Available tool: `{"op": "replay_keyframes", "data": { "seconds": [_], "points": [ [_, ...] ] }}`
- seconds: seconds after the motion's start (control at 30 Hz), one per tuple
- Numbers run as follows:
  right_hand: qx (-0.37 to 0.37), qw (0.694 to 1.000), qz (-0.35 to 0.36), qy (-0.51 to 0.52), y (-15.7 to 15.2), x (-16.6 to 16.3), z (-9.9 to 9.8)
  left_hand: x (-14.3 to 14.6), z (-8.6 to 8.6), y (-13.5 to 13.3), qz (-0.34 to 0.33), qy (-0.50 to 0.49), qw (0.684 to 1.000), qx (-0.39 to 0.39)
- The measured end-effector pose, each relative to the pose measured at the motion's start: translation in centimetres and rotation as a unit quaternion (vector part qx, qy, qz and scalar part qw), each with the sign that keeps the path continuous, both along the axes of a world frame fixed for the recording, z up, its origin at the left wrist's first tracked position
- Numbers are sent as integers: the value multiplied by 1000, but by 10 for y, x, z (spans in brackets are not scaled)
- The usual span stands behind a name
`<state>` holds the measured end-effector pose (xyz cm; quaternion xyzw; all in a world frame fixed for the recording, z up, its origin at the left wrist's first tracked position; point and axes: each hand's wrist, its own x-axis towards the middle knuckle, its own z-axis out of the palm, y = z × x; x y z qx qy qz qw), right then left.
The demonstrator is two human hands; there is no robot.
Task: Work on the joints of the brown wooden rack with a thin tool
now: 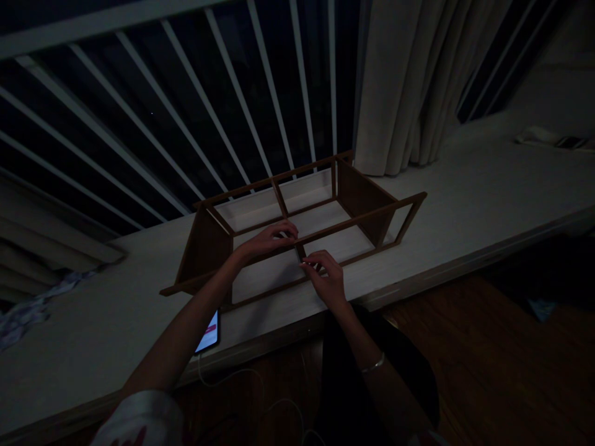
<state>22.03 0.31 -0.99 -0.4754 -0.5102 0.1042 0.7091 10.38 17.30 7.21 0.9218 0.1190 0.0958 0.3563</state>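
A brown wooden rack frame point(362, 218) with two solid end panels lies on the pale window ledge. My left hand point(274, 236) rests at the middle of its nearer upper rail, with the fingers bent and pinched against the wood. Just below and to the right, my right hand point(328, 275) is closed in a pinch beside the short middle crosspiece point(300, 251). Whatever lies between the right fingertips is too small and dark to make out.
A lit phone point(210, 332) with a white cable point(242, 371) lies at the ledge's front edge, beside my left forearm. White railing bars point(232, 80) stand behind the rack. Curtains point(400, 87) hang on both sides. A checked cloth point(32, 313) lies at far left.
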Motion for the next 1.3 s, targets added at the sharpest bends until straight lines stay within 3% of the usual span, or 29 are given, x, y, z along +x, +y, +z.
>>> {"op": "replay_keyframes", "data": {
  "seconds": [1.3],
  "points": [
    [-51, 997, -40, -47, -2, -2, -2, 0, -1, -1, 5, 1, 1000, -1]
  ]
}}
